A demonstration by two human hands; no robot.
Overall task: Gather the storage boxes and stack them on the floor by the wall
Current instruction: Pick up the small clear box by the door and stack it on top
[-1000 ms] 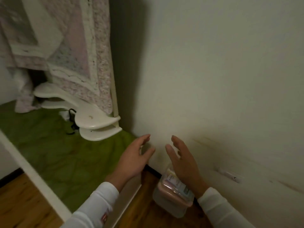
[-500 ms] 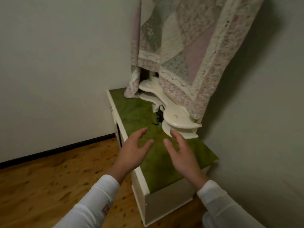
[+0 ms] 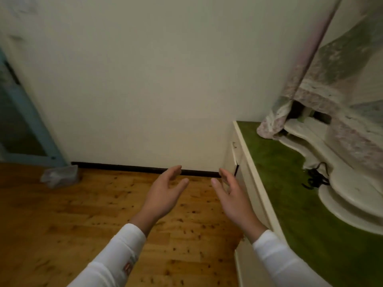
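Wooden floor (image 3: 62, 224), left of frame: a clear box (image 3: 59, 177) lies nearer the left hand (image 3: 163, 195); right hand (image 3: 232, 195) likewise spread wide, empty.

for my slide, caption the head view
Both empty hands held open over the floor, clear box by the wall.

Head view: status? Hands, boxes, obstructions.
Left hand and right hand open, empty, raised over wooden floor. One clear plastic storage box on floor by white wall, blurred. Nothing between hands and box.
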